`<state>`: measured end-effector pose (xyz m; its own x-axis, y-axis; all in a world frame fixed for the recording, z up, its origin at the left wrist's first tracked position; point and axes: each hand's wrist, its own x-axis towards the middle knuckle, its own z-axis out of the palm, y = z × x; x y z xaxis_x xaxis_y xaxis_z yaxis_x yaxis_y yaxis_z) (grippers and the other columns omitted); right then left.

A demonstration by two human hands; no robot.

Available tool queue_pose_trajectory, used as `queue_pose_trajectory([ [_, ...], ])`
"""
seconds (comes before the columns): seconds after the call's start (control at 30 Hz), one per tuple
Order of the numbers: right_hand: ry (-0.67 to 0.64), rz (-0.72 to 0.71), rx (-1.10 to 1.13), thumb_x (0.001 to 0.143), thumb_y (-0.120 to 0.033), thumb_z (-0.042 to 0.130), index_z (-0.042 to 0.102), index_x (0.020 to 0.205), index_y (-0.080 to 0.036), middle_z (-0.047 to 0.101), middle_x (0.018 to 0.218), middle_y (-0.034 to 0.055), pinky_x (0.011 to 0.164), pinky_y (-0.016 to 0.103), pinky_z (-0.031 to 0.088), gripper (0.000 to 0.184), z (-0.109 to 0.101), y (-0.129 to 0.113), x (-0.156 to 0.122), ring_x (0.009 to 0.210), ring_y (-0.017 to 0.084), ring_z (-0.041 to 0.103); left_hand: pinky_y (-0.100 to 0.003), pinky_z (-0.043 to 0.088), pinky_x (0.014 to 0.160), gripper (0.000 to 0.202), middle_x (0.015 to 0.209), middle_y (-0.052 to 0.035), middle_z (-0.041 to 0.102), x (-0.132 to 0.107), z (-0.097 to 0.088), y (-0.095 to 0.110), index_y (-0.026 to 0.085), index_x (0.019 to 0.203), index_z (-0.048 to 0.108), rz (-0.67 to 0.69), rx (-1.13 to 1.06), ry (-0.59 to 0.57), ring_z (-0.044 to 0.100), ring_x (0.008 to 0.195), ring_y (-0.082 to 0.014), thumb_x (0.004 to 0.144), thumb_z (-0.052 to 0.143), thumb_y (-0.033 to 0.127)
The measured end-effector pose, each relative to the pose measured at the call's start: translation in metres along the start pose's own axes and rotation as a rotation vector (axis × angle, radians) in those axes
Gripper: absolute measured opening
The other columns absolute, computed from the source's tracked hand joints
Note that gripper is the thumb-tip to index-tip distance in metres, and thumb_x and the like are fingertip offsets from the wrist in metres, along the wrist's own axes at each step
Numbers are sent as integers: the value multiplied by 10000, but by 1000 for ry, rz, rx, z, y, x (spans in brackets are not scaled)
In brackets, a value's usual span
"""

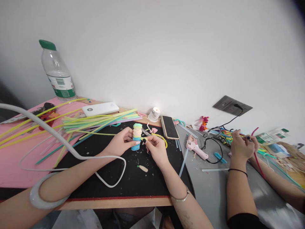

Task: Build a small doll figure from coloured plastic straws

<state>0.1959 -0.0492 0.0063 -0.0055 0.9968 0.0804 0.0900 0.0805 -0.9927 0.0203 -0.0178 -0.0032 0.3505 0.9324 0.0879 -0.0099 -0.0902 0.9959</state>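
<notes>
My left hand (124, 140) grips a short upright column of coiled fuzzy pipe cleaner (137, 131), banded green, cream and blue from top to bottom. At the column's right side, my right hand (153, 147) pinches a small yellow-green piece with a dark round part (144, 140). That piece appears to touch the column, though the fingers hide part of it. Below the hands, a small cream fuzzy piece with a green tip (143, 168) lies on the black mat (114, 187). Partly behind my right hand are pliers or scissors (145, 132) and a yellow loop (164, 140).
A white cable (78, 156) crosses my left forearm. Pipe cleaners (95, 122), a white power bank (101, 109), a paper cup (154, 114) and a phone (170, 127) line the back. Right are a glue gun (196, 149) and another person's hands (243, 144) with a red pipe cleaner.
</notes>
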Motion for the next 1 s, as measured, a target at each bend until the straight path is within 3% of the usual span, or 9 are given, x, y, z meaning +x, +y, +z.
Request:
queue_pose_trajectory([
  [1.0,-10,2,0,737,-353,665,612,735,-156,568,579,-15,422,201,367,204,1,-1,0,455,76,425,-332,521,732,306,855,-25,641,-1,-1,0,183,872,529,14,-6,-2,637,761,-176,674,729,304],
])
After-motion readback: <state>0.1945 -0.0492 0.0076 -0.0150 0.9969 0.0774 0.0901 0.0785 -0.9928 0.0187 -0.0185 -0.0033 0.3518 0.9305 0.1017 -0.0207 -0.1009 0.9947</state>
